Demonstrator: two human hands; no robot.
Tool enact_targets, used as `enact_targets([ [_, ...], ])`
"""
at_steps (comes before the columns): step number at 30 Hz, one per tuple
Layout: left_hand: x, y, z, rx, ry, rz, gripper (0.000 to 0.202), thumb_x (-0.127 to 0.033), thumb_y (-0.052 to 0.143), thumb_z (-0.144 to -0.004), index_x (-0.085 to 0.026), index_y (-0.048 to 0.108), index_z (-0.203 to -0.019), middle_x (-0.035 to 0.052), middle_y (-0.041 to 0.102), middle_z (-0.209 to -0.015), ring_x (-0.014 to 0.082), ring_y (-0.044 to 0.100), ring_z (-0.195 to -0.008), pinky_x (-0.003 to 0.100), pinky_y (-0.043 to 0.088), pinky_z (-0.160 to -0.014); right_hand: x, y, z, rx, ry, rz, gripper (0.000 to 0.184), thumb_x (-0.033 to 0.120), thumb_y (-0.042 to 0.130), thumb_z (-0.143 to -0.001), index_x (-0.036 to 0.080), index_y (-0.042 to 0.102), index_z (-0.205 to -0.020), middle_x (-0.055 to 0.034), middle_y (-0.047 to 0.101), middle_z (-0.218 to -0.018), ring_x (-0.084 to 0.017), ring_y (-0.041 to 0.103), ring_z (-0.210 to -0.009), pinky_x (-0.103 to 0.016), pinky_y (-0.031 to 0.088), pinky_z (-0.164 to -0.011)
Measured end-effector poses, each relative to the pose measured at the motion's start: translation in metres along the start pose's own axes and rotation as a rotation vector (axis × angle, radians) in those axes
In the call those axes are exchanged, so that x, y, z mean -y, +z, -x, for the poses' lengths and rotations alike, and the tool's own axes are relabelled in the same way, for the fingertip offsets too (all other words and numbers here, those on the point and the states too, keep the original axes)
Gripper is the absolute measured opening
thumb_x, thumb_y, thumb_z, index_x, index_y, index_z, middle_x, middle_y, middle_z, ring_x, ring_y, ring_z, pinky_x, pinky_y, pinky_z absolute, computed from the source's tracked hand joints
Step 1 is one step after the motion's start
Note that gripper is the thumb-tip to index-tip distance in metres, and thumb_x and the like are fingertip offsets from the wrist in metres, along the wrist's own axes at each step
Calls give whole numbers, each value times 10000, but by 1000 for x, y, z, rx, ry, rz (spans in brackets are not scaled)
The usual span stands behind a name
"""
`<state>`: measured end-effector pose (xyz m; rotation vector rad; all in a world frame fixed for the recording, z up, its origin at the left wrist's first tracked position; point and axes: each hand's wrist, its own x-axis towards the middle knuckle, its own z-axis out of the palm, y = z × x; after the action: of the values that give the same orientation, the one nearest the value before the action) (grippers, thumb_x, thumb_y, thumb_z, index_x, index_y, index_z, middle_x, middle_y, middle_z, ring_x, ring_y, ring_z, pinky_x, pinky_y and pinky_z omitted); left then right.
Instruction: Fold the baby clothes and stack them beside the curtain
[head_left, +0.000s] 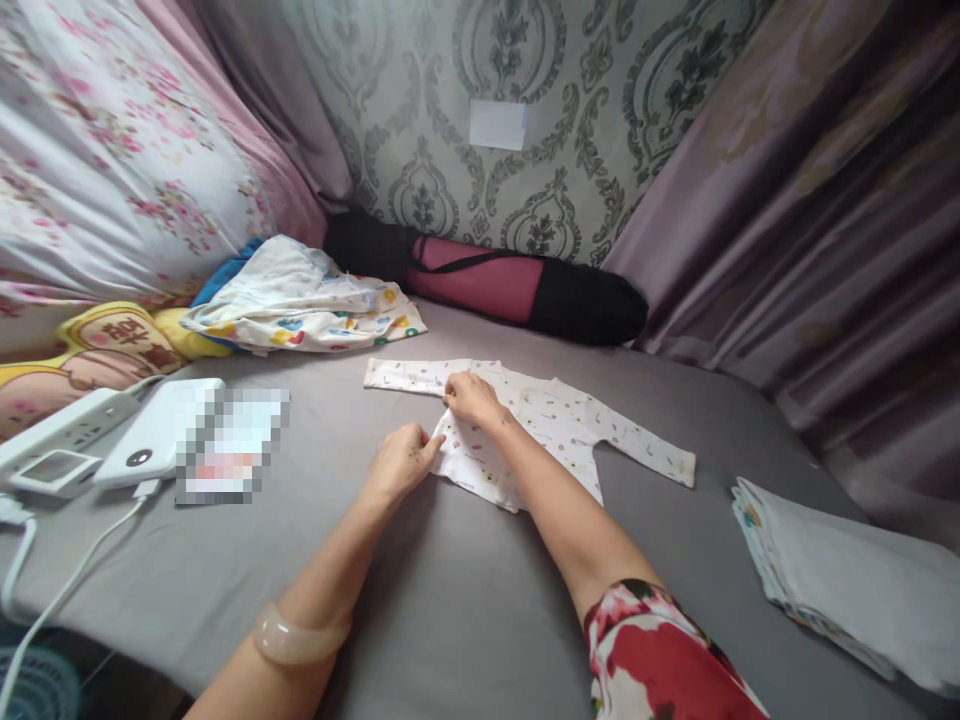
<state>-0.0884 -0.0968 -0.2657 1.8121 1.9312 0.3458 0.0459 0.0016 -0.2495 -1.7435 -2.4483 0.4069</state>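
A small white baby shirt with tiny coloured prints lies spread on the grey bed sheet, its long sleeves stretched left and right. My left hand pinches the shirt's near left edge, fingers closed on the cloth. My right hand grips the shirt near the left armpit, fingers closed on the fabric. A pale bangle sits on my left wrist. My right arm wears a red flowered sleeve.
A pile of unfolded printed clothes lies at the back left. A stack of folded cloths sits at the right. A white power bank, power strip and cables rest at the left. A black-and-pink roll bag lies against the wall.
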Motion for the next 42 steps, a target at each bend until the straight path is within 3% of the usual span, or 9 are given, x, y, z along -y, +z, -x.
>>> enact_targets([
  [9, -1, -6, 3, 27, 4, -9, 166, -294, 490, -847, -189, 608, -797, 67, 683, -829, 203, 628, -793, 268, 404, -666, 9, 39, 12, -312, 89, -100, 277, 248, 350, -980, 183, 604, -1069, -98, 601, -1088, -212, 523, -1030, -310, 381, -916],
  [15, 2, -11, 4, 44, -3, 14, 145, -303, 520, -823, -187, 602, -791, 62, 684, -832, 196, 626, -793, 256, 408, -665, 1, 30, 40, -205, 16, -78, 404, 192, 261, -972, 174, 521, -1280, -120, 571, -1251, -229, 471, -1185, -353, 346, -1004],
  [19, 3, -13, 4, 51, 4, -23, 148, -300, 510, -835, -187, 601, -806, 70, 692, -835, 201, 631, -796, 261, 400, -658, 5, 35, 61, -107, 33, -35, 565, 365, 272, -980, 67, 313, -1458, -157, 281, -1544, -261, 192, -1431, -433, 138, -1149],
  [22, 0, -16, 6, 68, 4, -50, 151, -282, 492, -841, -186, 603, -805, 77, 697, -831, 205, 634, -797, 262, 390, -639, 12, 43, 67, -42, 41, -43, 669, 441, 228, -976, 28, 200, -1501, -148, 128, -1589, -257, 65, -1465, -456, 36, -1170],
  [32, 3, -13, 8, -5, 39, -189, 163, -307, 489, -846, -200, 611, -862, 81, 693, -838, 231, 635, -799, 278, 412, -629, 4, 36, 75, -84, -39, -153, 616, 419, 233, -987, 91, 222, -1508, -104, 175, -1586, -192, 112, -1462, -393, 84, -1182],
  [34, 3, -11, 9, -120, 98, -236, 182, -319, 473, -868, -200, 600, -924, 84, 680, -885, 234, 627, -844, 293, 441, -681, -5, 25, 89, -112, -39, -173, 602, 414, 234, -992, 113, 212, -1513, -85, 165, -1590, -174, 92, -1465, -378, 80, -1184],
  [37, -3, -8, 12, -305, 331, -206, 258, -348, 395, -926, -189, 585, -997, 108, 650, -992, 235, 604, -949, 326, 464, -824, -27, 10, 121, -153, 36, -123, 608, 410, 236, -993, 98, 204, -1515, -92, 140, -1593, -176, 46, -1469, -384, 37, -1188],
  [39, -10, 0, 13, -304, 519, -149, 338, -360, 314, -961, -176, 579, -1062, 128, 632, -1095, 232, 588, -1041, 335, 452, -911, -45, 4, 144, -151, 106, -68, 612, 410, 229, -994, 84, 214, -1511, -107, 141, -1591, -189, 45, -1470, -396, 21, -1187],
  [42, -17, 21, 12, -169, 698, -168, 431, -368, 280, -969, -154, 532, -1246, 143, 536, -1351, 242, 463, -1286, 376, 355, -1072, -69, 5, 171, -126, 178, 8, 627, 440, 235, -989, 87, 233, -1508, -120, 135, -1590, -210, 40, -1470, -424, 6, -1183],
])
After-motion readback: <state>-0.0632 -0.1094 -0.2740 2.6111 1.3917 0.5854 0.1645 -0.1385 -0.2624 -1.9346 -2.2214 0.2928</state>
